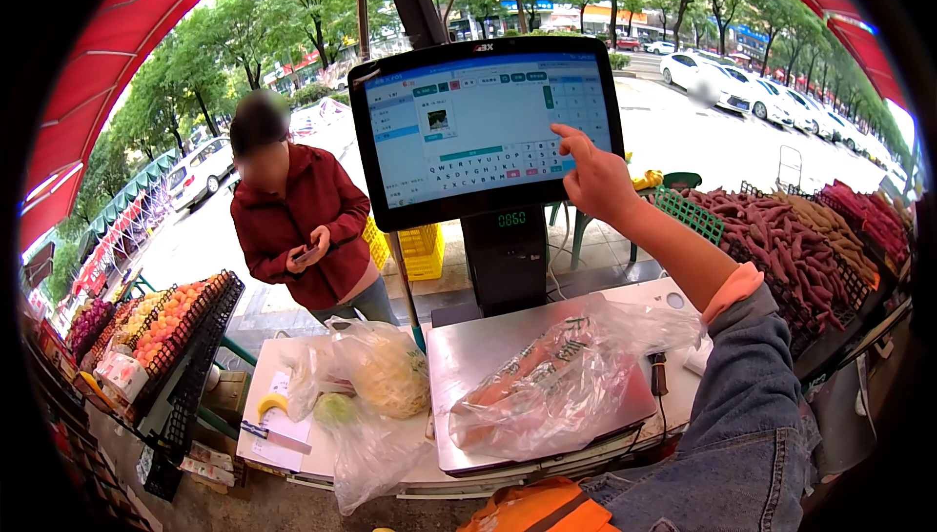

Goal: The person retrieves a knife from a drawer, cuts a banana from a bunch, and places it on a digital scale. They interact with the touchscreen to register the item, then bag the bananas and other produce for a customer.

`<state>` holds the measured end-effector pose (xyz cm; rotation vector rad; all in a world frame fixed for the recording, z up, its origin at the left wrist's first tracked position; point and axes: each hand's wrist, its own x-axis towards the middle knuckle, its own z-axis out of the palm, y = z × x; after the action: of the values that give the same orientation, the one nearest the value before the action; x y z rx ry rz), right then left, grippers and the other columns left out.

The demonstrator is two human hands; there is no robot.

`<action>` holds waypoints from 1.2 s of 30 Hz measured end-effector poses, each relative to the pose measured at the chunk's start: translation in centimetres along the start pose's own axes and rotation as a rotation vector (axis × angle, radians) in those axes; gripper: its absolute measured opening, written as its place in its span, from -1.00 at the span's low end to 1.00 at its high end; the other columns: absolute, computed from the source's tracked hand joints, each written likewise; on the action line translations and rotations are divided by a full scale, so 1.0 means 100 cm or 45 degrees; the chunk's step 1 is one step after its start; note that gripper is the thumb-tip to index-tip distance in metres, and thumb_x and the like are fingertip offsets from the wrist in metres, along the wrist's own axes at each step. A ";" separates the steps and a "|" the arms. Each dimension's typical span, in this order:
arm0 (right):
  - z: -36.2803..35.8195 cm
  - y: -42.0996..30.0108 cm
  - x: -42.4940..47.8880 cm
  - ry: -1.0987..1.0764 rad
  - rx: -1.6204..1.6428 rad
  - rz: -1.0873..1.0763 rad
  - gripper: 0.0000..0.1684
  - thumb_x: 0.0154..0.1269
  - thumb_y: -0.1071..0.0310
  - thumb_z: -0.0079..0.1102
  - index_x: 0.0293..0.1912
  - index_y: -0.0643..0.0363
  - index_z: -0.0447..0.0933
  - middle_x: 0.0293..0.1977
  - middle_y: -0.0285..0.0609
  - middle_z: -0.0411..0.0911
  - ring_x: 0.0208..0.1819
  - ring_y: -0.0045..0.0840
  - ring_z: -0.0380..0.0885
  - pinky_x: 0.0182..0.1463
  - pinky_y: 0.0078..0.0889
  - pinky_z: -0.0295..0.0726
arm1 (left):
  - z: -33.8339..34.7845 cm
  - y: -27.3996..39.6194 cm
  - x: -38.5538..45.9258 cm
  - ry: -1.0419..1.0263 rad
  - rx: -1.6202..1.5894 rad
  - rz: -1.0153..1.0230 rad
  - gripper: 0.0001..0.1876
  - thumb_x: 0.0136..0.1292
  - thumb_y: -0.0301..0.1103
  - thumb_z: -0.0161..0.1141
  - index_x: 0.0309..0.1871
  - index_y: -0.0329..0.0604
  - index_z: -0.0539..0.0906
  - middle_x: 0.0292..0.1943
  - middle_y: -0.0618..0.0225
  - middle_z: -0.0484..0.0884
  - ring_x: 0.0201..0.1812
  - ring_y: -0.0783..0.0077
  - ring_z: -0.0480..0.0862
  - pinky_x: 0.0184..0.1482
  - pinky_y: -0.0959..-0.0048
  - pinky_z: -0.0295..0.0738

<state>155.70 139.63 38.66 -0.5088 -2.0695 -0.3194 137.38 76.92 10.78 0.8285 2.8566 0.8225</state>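
Note:
My right hand (593, 169) reaches up to the touchscreen of a scale terminal (487, 129), index finger extended at the right part of the display and the other fingers curled. It holds nothing. The screen shows an on-screen keyboard and a small product picture. Below, on the steel weighing plate (457, 371), lies a clear plastic bag (549, 385) of long orange vegetables that look like carrots. My left hand is out of view. To the left of the plate sit a bag of pale yellow strands, probably bean sprouts (392, 378), and a bag with a pale green vegetable (337, 411).
A person (293, 217) holding a phone stands across the counter (417, 470). A banana (272, 404) and a blue-handled blade (282, 438) lie at its left. A corded handheld device (659, 374) is beside the scale. Crates of fruit (157, 327) and sweet potatoes (776, 246) flank the stall.

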 end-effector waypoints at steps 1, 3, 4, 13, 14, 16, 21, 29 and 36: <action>0.000 0.000 0.000 -0.001 -0.002 0.001 -0.63 -0.05 0.55 0.06 -0.17 0.17 0.25 0.15 -0.15 0.43 -0.48 -0.20 0.53 -0.41 -0.30 0.52 | 0.000 0.000 0.000 0.006 -0.004 0.005 -0.76 0.26 -0.14 0.12 -0.14 -0.04 0.60 -0.46 -0.04 0.59 -0.42 -0.18 0.56 -0.47 0.03 0.41; 0.000 0.001 -0.001 -0.019 0.004 0.022 -0.62 -0.05 0.55 0.06 -0.17 0.17 0.26 0.15 -0.15 0.43 -0.48 -0.20 0.54 -0.41 -0.31 0.52 | -0.001 0.001 -0.001 -0.003 -0.005 -0.008 -0.76 0.26 -0.14 0.12 -0.14 -0.05 0.60 -0.46 -0.04 0.59 -0.42 -0.18 0.56 -0.47 0.03 0.40; 0.001 0.002 -0.001 -0.029 0.007 0.032 -0.62 -0.05 0.55 0.06 -0.17 0.17 0.26 0.15 -0.15 0.43 -0.48 -0.20 0.54 -0.41 -0.31 0.52 | -0.001 0.002 -0.001 -0.009 -0.006 -0.016 -0.76 0.26 -0.14 0.12 -0.15 -0.05 0.60 -0.46 -0.04 0.59 -0.42 -0.19 0.56 -0.47 0.02 0.40; 0.005 0.005 0.000 0.018 0.002 0.007 -0.63 -0.06 0.56 0.05 -0.18 0.16 0.26 0.14 -0.14 0.45 -0.50 -0.23 0.54 -0.43 -0.34 0.52 | -0.002 0.001 0.000 -0.019 0.017 -0.016 -0.76 0.25 -0.13 0.12 -0.17 -0.05 0.59 -0.45 -0.05 0.59 -0.42 -0.20 0.56 -0.46 0.00 0.40; 0.005 0.004 0.000 0.028 0.009 -0.011 -0.63 -0.06 0.57 0.04 -0.18 0.17 0.25 0.13 -0.13 0.45 -0.52 -0.21 0.53 -0.44 -0.34 0.51 | -0.002 0.001 0.000 -0.017 0.015 -0.017 -0.77 0.25 -0.13 0.12 -0.17 -0.05 0.59 -0.45 -0.04 0.59 -0.42 -0.20 0.56 -0.46 0.00 0.40; 0.006 0.004 0.001 0.065 0.037 -0.049 -0.63 -0.06 0.60 0.03 -0.19 0.19 0.25 0.12 -0.10 0.46 -0.55 -0.18 0.51 -0.48 -0.34 0.49 | -0.002 0.002 -0.001 -0.015 0.007 -0.022 -0.77 0.25 -0.13 0.12 -0.17 -0.04 0.59 -0.46 -0.04 0.59 -0.43 -0.20 0.55 -0.47 0.01 0.39; 0.007 0.001 0.002 0.046 0.042 -0.039 -0.63 -0.07 0.61 0.02 -0.19 0.19 0.25 0.13 -0.09 0.45 -0.56 -0.18 0.51 -0.47 -0.33 0.48 | -0.004 0.006 -0.003 -0.005 0.145 -0.019 -0.78 0.25 -0.13 0.12 -0.15 -0.01 0.60 -0.45 -0.02 0.59 -0.42 -0.19 0.54 -0.46 0.03 0.41; 0.008 -0.014 -0.005 -0.015 0.075 -0.077 -0.63 -0.07 0.58 0.06 -0.18 0.19 0.26 0.11 -0.13 0.47 -0.48 -0.20 0.54 -0.42 -0.33 0.52 | -0.005 0.010 -0.003 0.004 0.021 -0.070 -0.76 0.26 -0.15 0.11 -0.11 -0.01 0.59 -0.40 0.00 0.60 -0.38 -0.16 0.56 -0.42 0.06 0.43; 0.012 -0.019 -0.016 -0.081 0.078 -0.120 -0.64 -0.08 0.60 0.06 -0.20 0.19 0.28 0.10 -0.13 0.47 -0.45 -0.23 0.55 -0.42 -0.34 0.52 | -0.004 0.005 -0.002 -0.022 0.038 -0.074 -0.75 0.26 -0.12 0.11 -0.12 -0.01 0.59 -0.36 0.00 0.62 -0.35 -0.16 0.57 -0.41 0.06 0.44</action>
<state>154.66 138.10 36.58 -0.3897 -2.1625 -0.2973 137.72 76.98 11.41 0.7477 2.8695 0.7638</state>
